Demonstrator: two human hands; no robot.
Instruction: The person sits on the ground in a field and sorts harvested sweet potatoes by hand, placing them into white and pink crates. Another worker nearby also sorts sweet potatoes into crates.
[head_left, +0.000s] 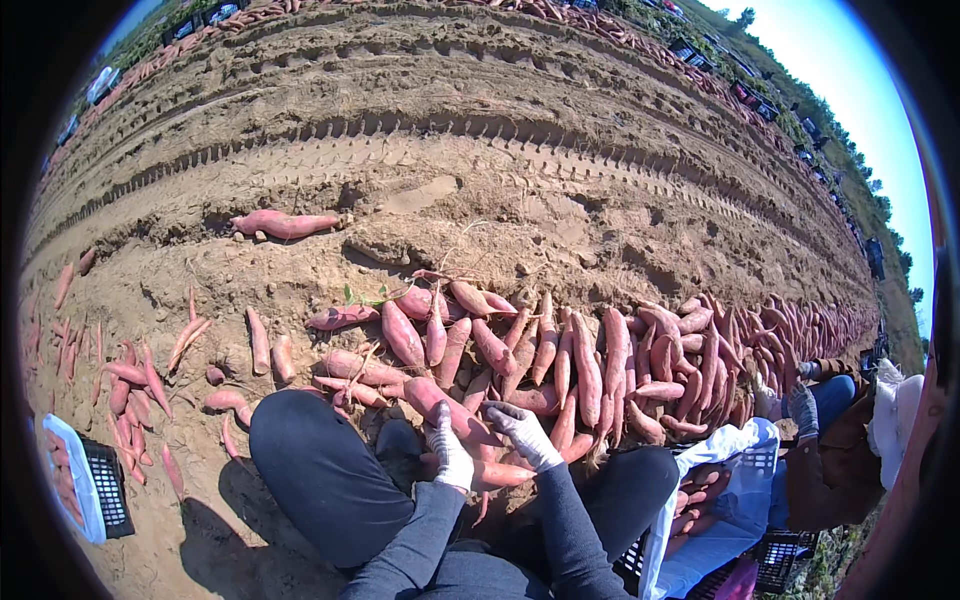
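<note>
My left hand, in a white knit glove, grips a large pink sweet potato with the thumb along its side. At that root's right end are the bent fingers of my gloved right hand. Another sweet potato lies just below, beside the left palm; whether that hand also holds it is hidden. Both hands are between my knees, over the near edge of a long heap of sweet potatoes on the soil.
Right of my knee stands a crate with a pale liner, holding sweet potatoes. Beyond it a co-worker's gloved hand is at the heap. Another lined crate stands far left. Loose roots lie left; one large sweet potato lies ahead.
</note>
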